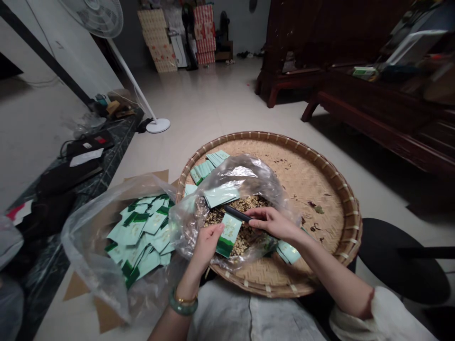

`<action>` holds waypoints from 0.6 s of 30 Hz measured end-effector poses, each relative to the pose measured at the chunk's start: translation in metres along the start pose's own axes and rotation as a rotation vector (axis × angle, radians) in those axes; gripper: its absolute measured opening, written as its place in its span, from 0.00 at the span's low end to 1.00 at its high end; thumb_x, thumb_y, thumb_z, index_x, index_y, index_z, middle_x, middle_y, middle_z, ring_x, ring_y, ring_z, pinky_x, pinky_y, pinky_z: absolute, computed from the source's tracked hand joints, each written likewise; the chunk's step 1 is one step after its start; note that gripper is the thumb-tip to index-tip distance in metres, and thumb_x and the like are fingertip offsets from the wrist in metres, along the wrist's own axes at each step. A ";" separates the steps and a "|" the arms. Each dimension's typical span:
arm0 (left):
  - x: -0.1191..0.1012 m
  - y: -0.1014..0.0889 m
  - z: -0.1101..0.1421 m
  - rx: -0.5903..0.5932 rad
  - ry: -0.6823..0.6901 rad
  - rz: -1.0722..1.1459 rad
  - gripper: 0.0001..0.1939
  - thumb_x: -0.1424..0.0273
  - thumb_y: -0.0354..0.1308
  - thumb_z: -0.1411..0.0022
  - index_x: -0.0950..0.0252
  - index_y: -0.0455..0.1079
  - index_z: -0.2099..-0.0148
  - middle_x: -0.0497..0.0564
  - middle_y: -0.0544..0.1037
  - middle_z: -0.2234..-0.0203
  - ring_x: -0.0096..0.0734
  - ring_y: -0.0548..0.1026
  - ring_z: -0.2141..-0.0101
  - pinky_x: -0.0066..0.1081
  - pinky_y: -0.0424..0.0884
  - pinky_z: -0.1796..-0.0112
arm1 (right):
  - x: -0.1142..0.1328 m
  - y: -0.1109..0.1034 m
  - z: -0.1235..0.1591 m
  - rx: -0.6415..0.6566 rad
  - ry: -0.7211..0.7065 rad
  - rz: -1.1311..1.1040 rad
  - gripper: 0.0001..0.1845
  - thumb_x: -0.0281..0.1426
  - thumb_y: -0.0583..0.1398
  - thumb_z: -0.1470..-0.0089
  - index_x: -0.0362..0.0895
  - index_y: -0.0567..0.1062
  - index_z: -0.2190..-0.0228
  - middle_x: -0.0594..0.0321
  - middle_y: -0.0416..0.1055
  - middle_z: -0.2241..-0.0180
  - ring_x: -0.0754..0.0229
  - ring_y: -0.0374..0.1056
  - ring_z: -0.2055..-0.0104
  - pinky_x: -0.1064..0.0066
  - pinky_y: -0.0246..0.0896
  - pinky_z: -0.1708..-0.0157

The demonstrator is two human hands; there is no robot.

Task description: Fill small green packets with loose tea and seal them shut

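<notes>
My left hand pinches a pale green sachet with a dark green lower band by its left edge. In my right hand is a slim black bar-shaped tool, lying across the sachet's top edge; I cannot make out its exact kind. Both hands are over an open clear plastic bag holding loose dried brown and yellowish bits. A stack of pale green sachets rests on the bits. The bag sits on a round woven bamboo tray.
More sachets lie at the tray's left rim, others near its front. A plastic bag full of sachets stands left on cardboard. A white fan, a black round stool and dark wooden furniture stand around.
</notes>
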State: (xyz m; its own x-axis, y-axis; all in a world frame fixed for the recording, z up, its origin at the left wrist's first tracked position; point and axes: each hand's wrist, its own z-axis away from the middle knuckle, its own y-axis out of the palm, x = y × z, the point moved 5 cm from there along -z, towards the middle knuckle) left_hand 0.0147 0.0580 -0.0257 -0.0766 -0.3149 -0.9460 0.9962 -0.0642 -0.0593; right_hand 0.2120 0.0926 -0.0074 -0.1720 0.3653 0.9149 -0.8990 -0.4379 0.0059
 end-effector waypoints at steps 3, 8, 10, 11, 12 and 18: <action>0.002 0.000 0.000 -0.006 0.007 -0.001 0.23 0.52 0.59 0.48 0.69 0.74 0.74 0.49 0.74 0.80 0.29 0.67 0.77 0.26 0.61 0.74 | 0.001 0.003 0.002 0.051 0.038 -0.086 0.25 0.39 0.67 0.57 0.39 0.75 0.57 0.63 0.74 0.72 0.66 0.64 0.75 0.72 0.62 0.73; 0.006 -0.006 -0.003 -0.046 0.008 0.049 0.22 0.51 0.59 0.48 0.68 0.75 0.73 0.49 0.74 0.80 0.29 0.67 0.77 0.26 0.62 0.75 | 0.002 -0.003 0.004 0.114 0.043 -0.107 0.29 0.41 0.67 0.57 0.39 0.74 0.54 0.62 0.74 0.70 0.65 0.66 0.73 0.70 0.65 0.71; 0.007 -0.012 -0.004 -0.100 0.000 0.099 0.22 0.51 0.61 0.50 0.68 0.75 0.73 0.48 0.74 0.81 0.30 0.68 0.77 0.27 0.63 0.74 | 0.001 -0.013 0.005 0.085 0.002 -0.018 0.29 0.41 0.65 0.54 0.40 0.73 0.52 0.58 0.75 0.64 0.62 0.69 0.70 0.68 0.67 0.67; 0.007 -0.015 -0.004 -0.124 -0.005 0.122 0.22 0.52 0.61 0.51 0.68 0.76 0.72 0.48 0.74 0.81 0.30 0.68 0.76 0.27 0.63 0.73 | 0.001 -0.020 0.005 0.046 -0.032 0.066 0.28 0.41 0.63 0.52 0.41 0.72 0.51 0.55 0.75 0.61 0.60 0.70 0.66 0.66 0.67 0.64; 0.007 -0.017 -0.004 -0.141 -0.008 0.143 0.21 0.52 0.62 0.51 0.68 0.76 0.71 0.48 0.75 0.80 0.30 0.69 0.76 0.27 0.64 0.72 | 0.001 -0.027 0.006 -0.011 -0.070 0.183 0.27 0.40 0.63 0.51 0.42 0.72 0.50 0.54 0.74 0.57 0.57 0.71 0.62 0.64 0.67 0.60; 0.004 -0.015 -0.001 -0.097 0.005 0.128 0.21 0.53 0.61 0.49 0.69 0.77 0.70 0.49 0.75 0.79 0.30 0.69 0.75 0.29 0.65 0.70 | 0.007 -0.038 0.006 -0.310 -0.238 0.928 0.26 0.29 0.61 0.50 0.38 0.70 0.48 0.46 0.72 0.53 0.45 0.67 0.51 0.55 0.60 0.51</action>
State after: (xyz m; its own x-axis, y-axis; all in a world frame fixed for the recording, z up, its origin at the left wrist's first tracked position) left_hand -0.0004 0.0590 -0.0286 0.0511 -0.3101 -0.9493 0.9972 0.0681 0.0314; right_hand 0.2473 0.1065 0.0010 -0.8032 -0.2000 0.5612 -0.5211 -0.2206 -0.8245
